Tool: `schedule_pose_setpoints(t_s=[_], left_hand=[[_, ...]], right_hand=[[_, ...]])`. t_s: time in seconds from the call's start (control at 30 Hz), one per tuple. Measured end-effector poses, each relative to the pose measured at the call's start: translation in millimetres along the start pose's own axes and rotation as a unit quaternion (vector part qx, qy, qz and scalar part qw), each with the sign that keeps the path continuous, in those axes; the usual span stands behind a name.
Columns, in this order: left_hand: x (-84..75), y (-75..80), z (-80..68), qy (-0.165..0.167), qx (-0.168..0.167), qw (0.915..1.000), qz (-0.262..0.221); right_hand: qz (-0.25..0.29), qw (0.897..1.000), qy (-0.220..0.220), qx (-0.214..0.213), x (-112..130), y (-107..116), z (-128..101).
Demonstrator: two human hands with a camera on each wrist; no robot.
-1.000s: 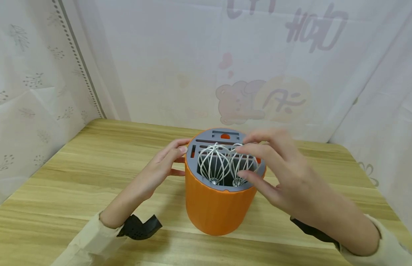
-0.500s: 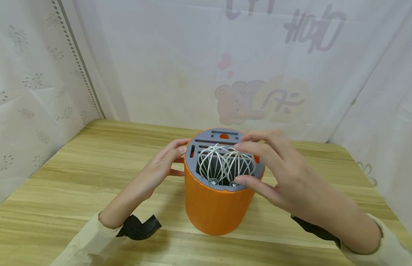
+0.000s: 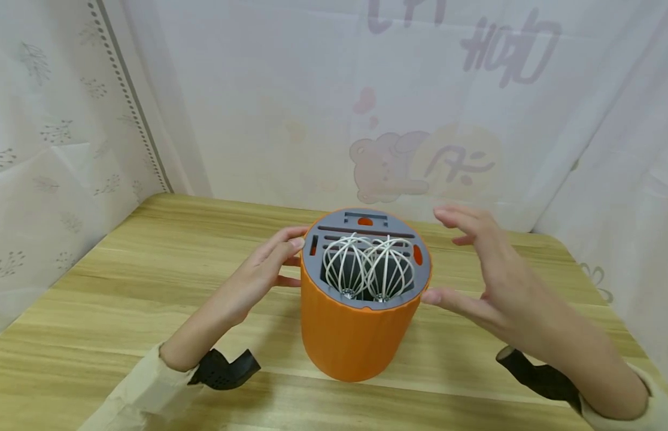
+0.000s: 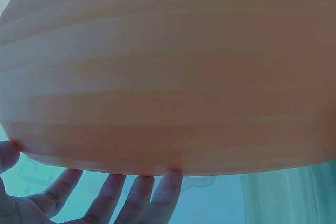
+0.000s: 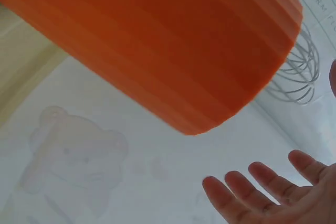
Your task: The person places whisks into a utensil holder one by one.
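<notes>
Holder point(image 3: 361, 335), orange, on worktop point(image 3: 151, 287): two whisks point(image 3: 366, 272) slotted handle-down; left hand point(image 3: 258, 278) steadies its side, fingers straight; right hand point(image 3: 485, 281) spread, apart.

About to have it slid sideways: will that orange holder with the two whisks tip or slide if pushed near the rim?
The orange holder looks tall for its base, so a push at the rim may tip it. Its ribbed plastic wall probably grips fairly well. The whisks stand loose above the grey insert and may rattle.
</notes>
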State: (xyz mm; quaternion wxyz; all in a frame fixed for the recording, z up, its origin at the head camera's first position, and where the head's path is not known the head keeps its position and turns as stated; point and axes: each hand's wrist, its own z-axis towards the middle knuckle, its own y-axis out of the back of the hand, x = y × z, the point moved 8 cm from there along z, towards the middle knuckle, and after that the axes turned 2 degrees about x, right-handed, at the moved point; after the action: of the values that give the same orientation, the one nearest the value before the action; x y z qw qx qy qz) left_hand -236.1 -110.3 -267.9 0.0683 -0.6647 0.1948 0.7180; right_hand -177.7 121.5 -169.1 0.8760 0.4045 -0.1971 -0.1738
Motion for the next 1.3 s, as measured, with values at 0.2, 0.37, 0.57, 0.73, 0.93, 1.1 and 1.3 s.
schedule_pose_setpoints(t_s=[0.2, 0.37, 0.57, 0.73, 0.93, 1.1, 1.3], left_hand=[[1.4, -0.2, -2.1, -0.006, 0.000, 0.9999, 0.010], [4.1, -3.1, -7.2, -0.021, 0.014, 0.9996, 0.013], [9.2, -8.2, -15.9, -0.069, 0.045, 0.9953, 0.050], [14.4, -11.2, -23.8, -0.092, 0.043, 0.9924, 0.071], [14.3, -12.0, -27.9, -0.124, 0.010, 0.9877, 0.095], [14.7, -12.3, -27.6, -0.137, -0.006, 0.9846, 0.109], [14.3, -12.2, -27.2, -0.145, -0.018, 0.9830, 0.111]], right_hand=[[0.042, 0.996, -0.073, 0.032, -12, -9, -12], [0.103, 0.986, -0.116, 0.057, -28, -32, -28], [0.178, 0.965, -0.173, 0.082, -37, -56, -45], [0.219, 0.953, -0.196, 0.080, -38, -66, -53], [0.243, 0.940, -0.230, 0.067, -37, -75, -58], [0.261, 0.932, -0.247, 0.043, -36, -82, -59], [0.241, 0.936, -0.255, 0.027, -35, -84, -59]])
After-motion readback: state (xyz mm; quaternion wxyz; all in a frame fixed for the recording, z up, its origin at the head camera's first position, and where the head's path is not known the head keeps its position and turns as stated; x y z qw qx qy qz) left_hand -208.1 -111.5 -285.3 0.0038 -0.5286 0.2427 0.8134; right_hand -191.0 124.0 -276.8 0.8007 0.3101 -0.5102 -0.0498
